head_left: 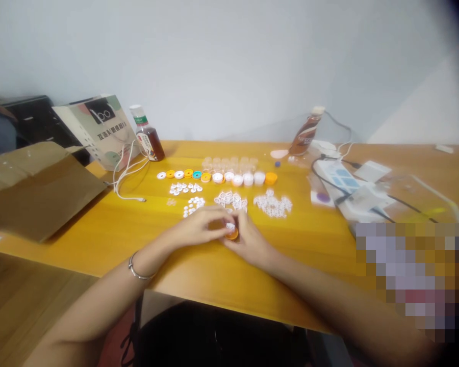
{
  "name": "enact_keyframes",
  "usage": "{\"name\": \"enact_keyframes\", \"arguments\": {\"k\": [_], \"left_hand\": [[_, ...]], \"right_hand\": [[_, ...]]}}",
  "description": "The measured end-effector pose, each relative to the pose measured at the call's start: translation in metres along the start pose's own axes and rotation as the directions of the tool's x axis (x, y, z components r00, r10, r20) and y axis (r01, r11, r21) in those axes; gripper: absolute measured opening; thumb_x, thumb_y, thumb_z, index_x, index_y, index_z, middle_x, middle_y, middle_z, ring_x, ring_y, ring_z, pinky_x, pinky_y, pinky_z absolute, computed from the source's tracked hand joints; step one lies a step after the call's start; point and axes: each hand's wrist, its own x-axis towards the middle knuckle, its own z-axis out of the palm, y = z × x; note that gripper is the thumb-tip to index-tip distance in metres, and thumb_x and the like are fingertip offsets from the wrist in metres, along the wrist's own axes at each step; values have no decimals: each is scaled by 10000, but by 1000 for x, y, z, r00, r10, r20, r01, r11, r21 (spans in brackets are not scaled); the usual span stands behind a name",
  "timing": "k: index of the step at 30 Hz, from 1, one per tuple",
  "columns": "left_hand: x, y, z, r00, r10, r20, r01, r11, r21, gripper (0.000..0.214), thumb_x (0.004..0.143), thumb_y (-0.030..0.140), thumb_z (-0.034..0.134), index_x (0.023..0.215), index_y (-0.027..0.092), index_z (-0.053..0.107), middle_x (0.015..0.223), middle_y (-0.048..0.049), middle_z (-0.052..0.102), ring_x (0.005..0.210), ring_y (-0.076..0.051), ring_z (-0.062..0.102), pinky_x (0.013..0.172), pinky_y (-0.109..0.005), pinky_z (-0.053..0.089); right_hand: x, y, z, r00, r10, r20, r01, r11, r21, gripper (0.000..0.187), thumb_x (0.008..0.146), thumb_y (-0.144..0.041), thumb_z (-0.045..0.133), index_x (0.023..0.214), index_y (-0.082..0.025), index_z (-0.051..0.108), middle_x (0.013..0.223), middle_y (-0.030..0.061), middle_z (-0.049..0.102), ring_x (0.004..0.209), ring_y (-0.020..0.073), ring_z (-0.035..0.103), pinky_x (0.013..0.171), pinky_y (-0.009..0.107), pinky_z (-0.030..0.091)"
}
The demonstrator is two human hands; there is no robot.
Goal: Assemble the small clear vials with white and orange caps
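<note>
1. Bare forearms (pixel 309 285) reach over the front edge of the table (pixel 222 283), a bracelet (pixel 134 269) on the left wrist. An elbow drifting inward could, I'd guess, jog the work.
2. From where I stand, the right hand (pixel 250 240) is curled snugly round an orange round piece (pixel 233 235), which sits between both hands. Should that hold slacken, the piece might slip and roll lapward.
3. Thumb and fingers of the left hand (pixel 204 227) make a narrow curve at a small white part (pixel 230 225) on top. Whether they pinch it, I can't tell; a slanted push could tip it out.
4. Just beyond the knuckles lies a heap of white pieces (pixel 229 198), with another heap (pixel 273 205) beside it. One stray finger could scatter and mix them.
5. Farther back, a row of caps (pixel 218 178) stands close together before some clear cups (pixel 229 164); a hasty reach might topple several.
</note>
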Motion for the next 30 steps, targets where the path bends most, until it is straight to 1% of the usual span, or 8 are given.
{"name": "enact_keyframes", "arguments": {"k": [8,13,17,21,26,30], "left_hand": [[0,-2,2,1000,-7,-13,7,1000,8,169,859,296,503,911,180,615,910,-52,629,856,-148,559,799,-302,429],[1,-5,4,1000,-1,-21,2,1000,15,160,864,280,498,880,176,618,880,-52,622,837,-143,558,780,-294,436],[1,-5,6,1000,13,2,-13,1000,9,148,860,273,506,866,173,615,913,-60,621,856,-144,561,789,-297,439],[1,-6,7,1000,2,12,-2,1000,3,147,859,268,503,855,175,616,888,-56,628,842,-140,561,784,-301,440],[0,-6,7,999,-29,15,29,1000,-11,144,853,275,509,853,171,609,873,-44,635,815,-132,568,764,-285,438],[0,-2,7,999,-51,-3,51,998,34,131,853,255,500,875,168,596,857,-40,626,786,-128,566,734,-271,437]], "right_hand": [[-1,0,2,1000,7,-10,-7,1000,-6,264,748,-214,564,936,-205,379,968,83,515,945,231,524,770,391,461],[-3,0,4,999,9,-34,-9,1000,-23,329,753,-226,571,1004,-203,360,1027,104,517,1005,247,517,806,410,453],[-3,-1,3,1000,7,-15,-7,1000,-17,312,764,-223,554,999,-199,350,1051,115,516,1024,249,514,811,414,457],[-3,-3,2,1000,16,1,-16,1000,-18,298,769,-208,543,991,-196,347,1056,116,516,1044,251,507,811,411,460],[-3,-3,2,1000,12,-18,-12,1000,-8,298,756,-201,554,985,-207,362,1035,100,524,1018,244,519,805,417,461],[-2,-1,2,999,41,-15,-41,998,37,287,752,-220,564,957,-204,362,1012,97,529,965,230,540,774,404,475]]}}
